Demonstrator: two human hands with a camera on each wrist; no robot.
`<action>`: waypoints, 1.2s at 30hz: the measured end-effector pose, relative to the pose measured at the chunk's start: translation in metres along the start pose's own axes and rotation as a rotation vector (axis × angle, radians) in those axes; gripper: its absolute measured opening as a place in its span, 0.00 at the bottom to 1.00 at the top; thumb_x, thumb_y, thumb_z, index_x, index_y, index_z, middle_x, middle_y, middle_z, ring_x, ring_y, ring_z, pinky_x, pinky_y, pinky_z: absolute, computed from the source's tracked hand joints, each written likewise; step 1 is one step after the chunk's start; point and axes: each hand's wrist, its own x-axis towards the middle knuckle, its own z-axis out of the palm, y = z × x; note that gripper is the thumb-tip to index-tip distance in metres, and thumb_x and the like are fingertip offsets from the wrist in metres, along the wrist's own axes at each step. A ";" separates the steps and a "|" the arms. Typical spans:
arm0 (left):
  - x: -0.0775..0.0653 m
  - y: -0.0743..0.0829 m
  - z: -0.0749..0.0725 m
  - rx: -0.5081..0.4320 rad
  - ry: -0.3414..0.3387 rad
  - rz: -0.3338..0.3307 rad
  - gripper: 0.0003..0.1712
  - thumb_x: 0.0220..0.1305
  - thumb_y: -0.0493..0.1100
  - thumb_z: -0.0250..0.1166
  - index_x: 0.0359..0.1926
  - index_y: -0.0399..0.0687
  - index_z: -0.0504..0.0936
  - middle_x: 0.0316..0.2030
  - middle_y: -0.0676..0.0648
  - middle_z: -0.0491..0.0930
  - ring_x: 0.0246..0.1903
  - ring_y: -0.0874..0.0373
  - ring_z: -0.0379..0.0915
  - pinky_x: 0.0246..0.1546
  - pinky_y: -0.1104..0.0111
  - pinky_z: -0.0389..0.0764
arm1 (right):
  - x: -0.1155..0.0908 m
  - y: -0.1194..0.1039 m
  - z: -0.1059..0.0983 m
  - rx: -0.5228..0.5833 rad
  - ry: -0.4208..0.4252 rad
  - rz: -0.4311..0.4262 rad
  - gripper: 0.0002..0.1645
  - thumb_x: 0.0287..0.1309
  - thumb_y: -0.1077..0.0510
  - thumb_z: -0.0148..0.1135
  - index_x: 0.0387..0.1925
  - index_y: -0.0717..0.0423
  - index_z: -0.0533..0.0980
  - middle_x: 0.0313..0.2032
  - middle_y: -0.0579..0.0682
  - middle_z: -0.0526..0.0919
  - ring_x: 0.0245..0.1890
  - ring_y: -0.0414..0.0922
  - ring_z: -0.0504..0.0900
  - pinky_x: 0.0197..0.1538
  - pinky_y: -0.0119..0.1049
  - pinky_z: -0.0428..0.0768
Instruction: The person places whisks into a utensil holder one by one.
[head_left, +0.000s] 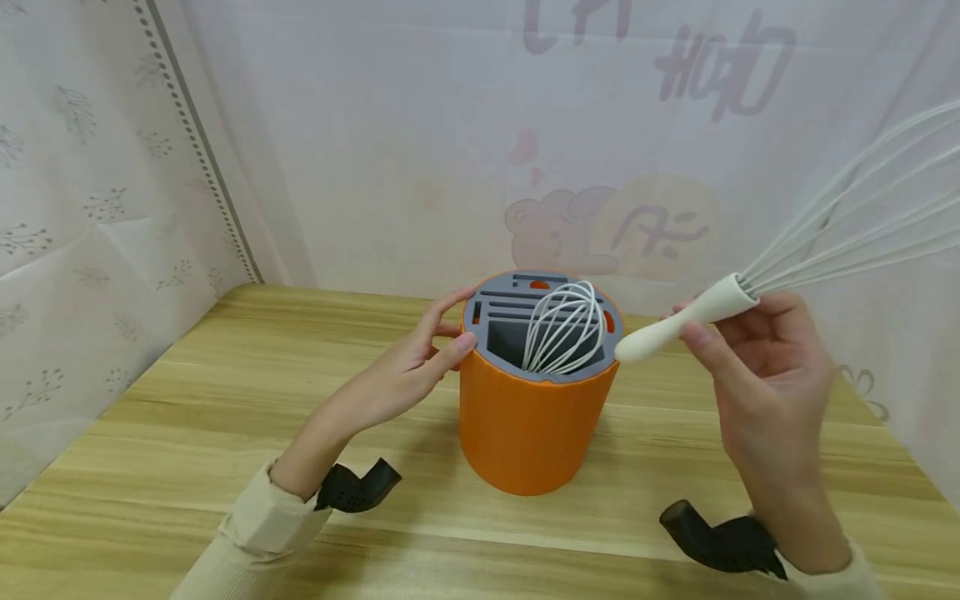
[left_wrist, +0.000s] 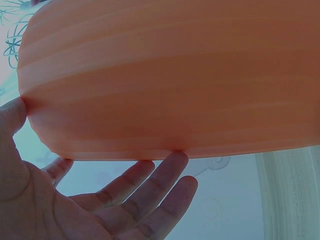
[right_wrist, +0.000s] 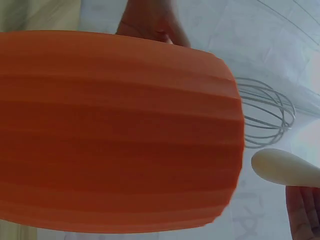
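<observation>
An orange utensil holder point(head_left: 536, 429) with a grey slotted top stands upright on the table. A small whisk point(head_left: 566, 325) sits in its large front opening, wire loops upward and its handle hidden inside. My left hand point(head_left: 397, 367) rests against the holder's left side, thumb at the rim; in the left wrist view its fairly straight fingers point(left_wrist: 170, 165) touch the wall. My right hand point(head_left: 776, 383) pinches a larger whisk point(head_left: 686, 327) by its cream handle. The handle's end points down-left, beside the holder's right rim, and the wires run out of frame at upper right.
The wooden table point(head_left: 360, 517) runs up to a pale printed cloth point(head_left: 390, 150) at the back and left. Black curved wrist mounts point(head_left: 356, 487) are fixed at both sleeves. The grey top has several narrow slots and small holes.
</observation>
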 end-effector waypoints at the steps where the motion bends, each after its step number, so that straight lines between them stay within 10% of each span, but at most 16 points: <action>1: 0.000 0.000 0.000 0.002 0.000 0.000 0.31 0.70 0.55 0.47 0.69 0.78 0.43 0.58 0.49 0.67 0.49 0.57 0.74 0.51 0.59 0.75 | -0.001 0.002 0.001 -0.017 -0.002 -0.009 0.20 0.44 0.89 0.48 0.42 0.80 0.67 0.35 0.64 0.80 0.36 0.56 0.83 0.47 0.44 0.81; 20: 0.000 -0.001 -0.001 0.009 0.002 -0.002 0.31 0.70 0.56 0.47 0.69 0.78 0.43 0.58 0.48 0.67 0.49 0.56 0.74 0.51 0.57 0.75 | -0.012 0.028 0.011 -0.409 -0.130 -0.002 0.22 0.43 0.85 0.57 0.43 0.71 0.70 0.38 0.54 0.80 0.38 0.45 0.81 0.50 0.31 0.79; 28: 0.000 0.000 -0.001 0.005 0.002 0.012 0.31 0.71 0.55 0.47 0.69 0.78 0.44 0.58 0.48 0.68 0.50 0.56 0.74 0.51 0.58 0.75 | -0.014 0.026 0.012 -0.780 -0.221 0.075 0.22 0.44 0.79 0.62 0.45 0.75 0.69 0.42 0.45 0.79 0.43 0.40 0.77 0.57 0.28 0.72; 36: 0.000 0.000 0.000 0.009 -0.002 0.008 0.31 0.70 0.55 0.47 0.68 0.79 0.44 0.58 0.50 0.67 0.51 0.56 0.73 0.51 0.57 0.74 | -0.015 0.024 0.014 -0.902 -0.274 0.074 0.27 0.47 0.76 0.63 0.52 0.67 0.72 0.49 0.53 0.77 0.52 0.41 0.75 0.61 0.26 0.69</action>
